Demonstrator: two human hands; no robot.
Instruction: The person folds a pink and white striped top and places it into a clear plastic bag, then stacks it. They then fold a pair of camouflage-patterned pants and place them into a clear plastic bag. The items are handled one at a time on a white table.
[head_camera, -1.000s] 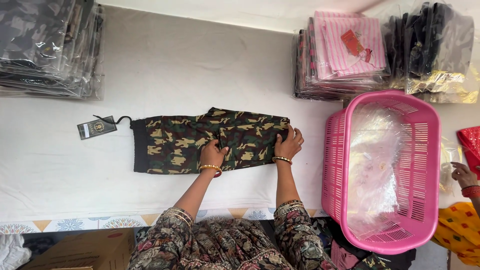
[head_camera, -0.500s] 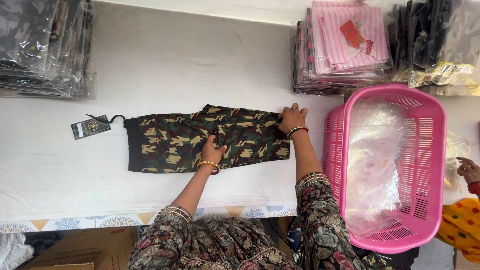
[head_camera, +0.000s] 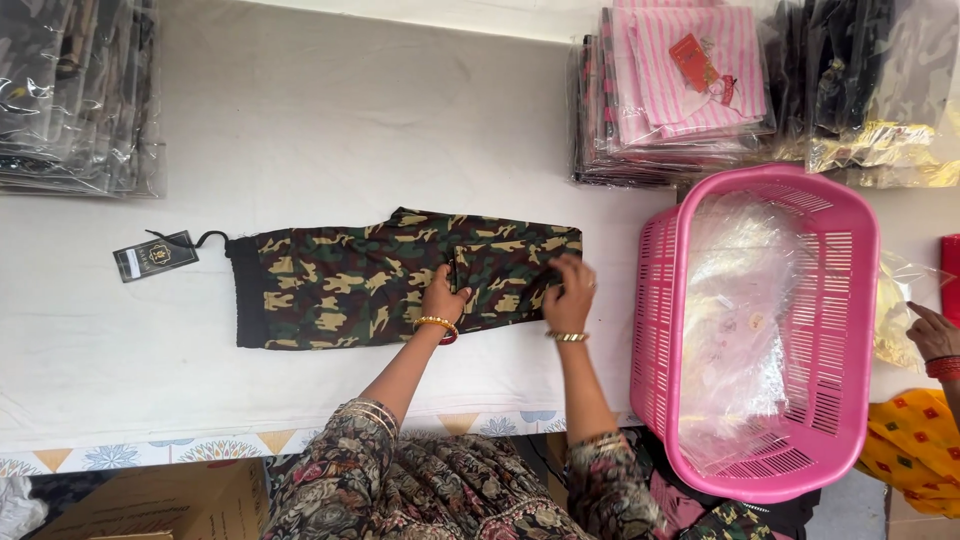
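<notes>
A camouflage-print garment (head_camera: 340, 285) lies flat on the white table cover (head_camera: 330, 130), its black waistband at the left with a dark hang tag (head_camera: 155, 256) on a cord. My left hand (head_camera: 441, 297) presses down on the garment's middle, near a folded-over part. My right hand (head_camera: 570, 294) grips the cloth at the garment's right end. Both wrists wear gold bangles.
A pink plastic basket (head_camera: 655, 300) holding clear plastic bags stands to the right. Stacks of bagged garments sit at the back left (head_camera: 75, 95) and back right (head_camera: 680, 90). Another person's hand (head_camera: 935, 335) reaches in at the far right edge. A cardboard box (head_camera: 150, 505) sits below the table.
My right hand came down from the garment's upper right corner to its right end and now grips the cloth there. My left hand stays on the middle.
</notes>
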